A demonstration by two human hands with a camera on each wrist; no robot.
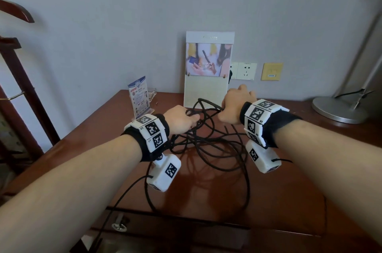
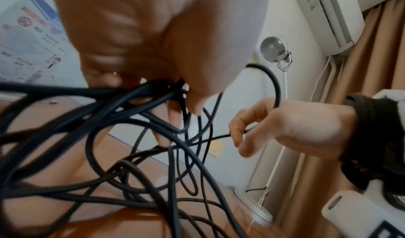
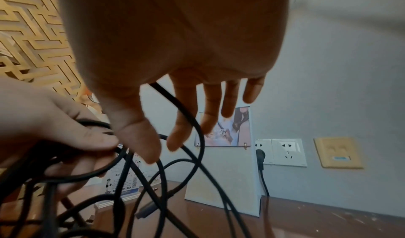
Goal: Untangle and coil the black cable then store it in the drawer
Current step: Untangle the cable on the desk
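A long black cable [image 1: 249,188] lies in a loose tangle on the brown desk [image 1: 289,190], with loops trailing toward the front edge. My left hand [image 1: 179,118] grips a bunch of its strands [image 2: 136,92] above the desk. My right hand [image 1: 235,106] is just right of it, fingers [image 3: 228,101] straight and spread. One strand [image 3: 188,118] is draped through the gap between its thumb and forefinger. A dark plug end [image 3: 144,212] hangs low in the tangle. Below the desk edge is the drawer front [image 1: 165,230] with a metal pull [image 1: 118,223].
A white stand-up board with a photo [image 1: 208,67] leans on the wall behind the hands. A leaflet stand [image 1: 138,95] is at back left and a lamp base [image 1: 339,108] at back right. Wall sockets [image 1: 246,71] hold a black plug [image 3: 259,155]. A wooden rack [image 1: 18,79] stands left.
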